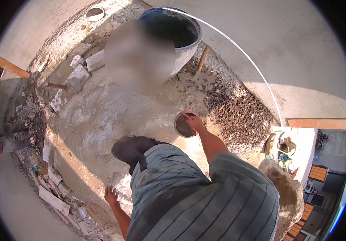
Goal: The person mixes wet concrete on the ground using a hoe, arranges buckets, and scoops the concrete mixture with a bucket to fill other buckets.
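Observation:
My right hand (195, 123) is closed on the red handle of a small round bucket (182, 127), which is held over the pale, dusty ground. The bucket tilts so that its brownish inside faces me. Low on the left of the view, my left hand (110, 195) hangs above the ground with its fingers apart and nothing in them. Between the two hands are my striped clothing and a dark shape that may be a shoe. Ahead stands a large barrel (181, 64) with a blue rim and dark inside, partly covered by a blurred patch.
A white hose (245, 54) curves from the barrel along the right. Dark gravel (237, 112) is heaped to the right. A mallet-like tool (70, 86) and broken slabs (94, 61) lie left. Another person's legs (6, 136) show at far left; a wooden handle (203, 58) leans near the barrel.

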`<control>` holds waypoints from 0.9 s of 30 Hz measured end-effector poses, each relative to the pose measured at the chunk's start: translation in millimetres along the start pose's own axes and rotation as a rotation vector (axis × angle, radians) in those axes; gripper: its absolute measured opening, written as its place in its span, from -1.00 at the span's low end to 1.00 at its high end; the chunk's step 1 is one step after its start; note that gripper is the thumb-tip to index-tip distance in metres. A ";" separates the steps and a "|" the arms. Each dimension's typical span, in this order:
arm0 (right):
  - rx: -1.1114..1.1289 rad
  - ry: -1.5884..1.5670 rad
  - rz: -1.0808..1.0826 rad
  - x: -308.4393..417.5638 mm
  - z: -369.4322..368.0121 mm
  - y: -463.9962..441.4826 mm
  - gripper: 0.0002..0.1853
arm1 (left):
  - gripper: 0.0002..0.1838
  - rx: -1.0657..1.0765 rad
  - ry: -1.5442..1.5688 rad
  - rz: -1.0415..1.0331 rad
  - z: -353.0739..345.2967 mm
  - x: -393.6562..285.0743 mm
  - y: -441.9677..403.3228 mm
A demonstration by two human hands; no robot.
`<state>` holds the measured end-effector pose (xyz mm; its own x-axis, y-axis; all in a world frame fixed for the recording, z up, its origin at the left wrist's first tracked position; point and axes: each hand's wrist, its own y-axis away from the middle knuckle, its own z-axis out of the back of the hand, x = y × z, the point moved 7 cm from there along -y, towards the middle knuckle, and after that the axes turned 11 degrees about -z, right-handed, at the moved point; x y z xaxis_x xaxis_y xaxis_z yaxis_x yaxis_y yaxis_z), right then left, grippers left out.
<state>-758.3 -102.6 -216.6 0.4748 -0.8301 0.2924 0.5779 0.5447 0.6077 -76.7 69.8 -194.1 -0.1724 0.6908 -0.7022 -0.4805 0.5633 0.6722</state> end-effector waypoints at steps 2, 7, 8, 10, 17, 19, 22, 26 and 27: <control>-0.042 0.078 -0.077 -48.3 28.8 -8.8 -0.55 | -0.51 0.046 -0.053 -0.003 -8.9 4.0 -7.8; -0.132 0.125 -0.213 -146.6 96.8 -19.7 -0.57 | -0.49 0.077 -0.132 -0.012 -2.5 7.2 -2.4; -0.154 0.154 -0.180 -169.8 105.7 -33.1 -0.57 | -0.48 0.092 -0.168 -0.032 2.4 11.1 -1.9; -0.196 0.219 -0.117 -225.1 102.6 -69.7 -0.57 | -0.47 0.106 -0.179 -0.026 6.8 20.1 4.0; -0.354 -0.388 -0.303 -251.9 118.2 -49.7 -0.72 | -0.47 0.170 -0.276 0.074 20.3 54.8 3.5; -0.431 -0.122 -0.280 -246.5 125.3 -46.2 -0.75 | -0.48 0.178 -0.272 0.084 10.4 50.7 2.7; -0.355 0.533 -0.099 -227.7 123.9 -63.1 -0.80 | -0.48 0.191 -0.271 0.073 -6.0 31.9 -3.7; -0.192 0.719 -0.086 -191.4 124.5 -70.2 -0.83 | -0.49 0.240 -0.357 0.022 -50.0 -15.2 -13.3; -0.176 0.666 -0.087 -188.9 124.5 -71.4 -0.81 | -0.49 0.238 -0.351 0.024 -62.6 -25.5 -19.1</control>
<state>-971.9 0.5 -223.3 0.6959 -0.6520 -0.3011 0.7043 0.5378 0.4634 -116.9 13.0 -203.7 0.1425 0.7941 -0.5908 -0.2608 0.6060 0.7515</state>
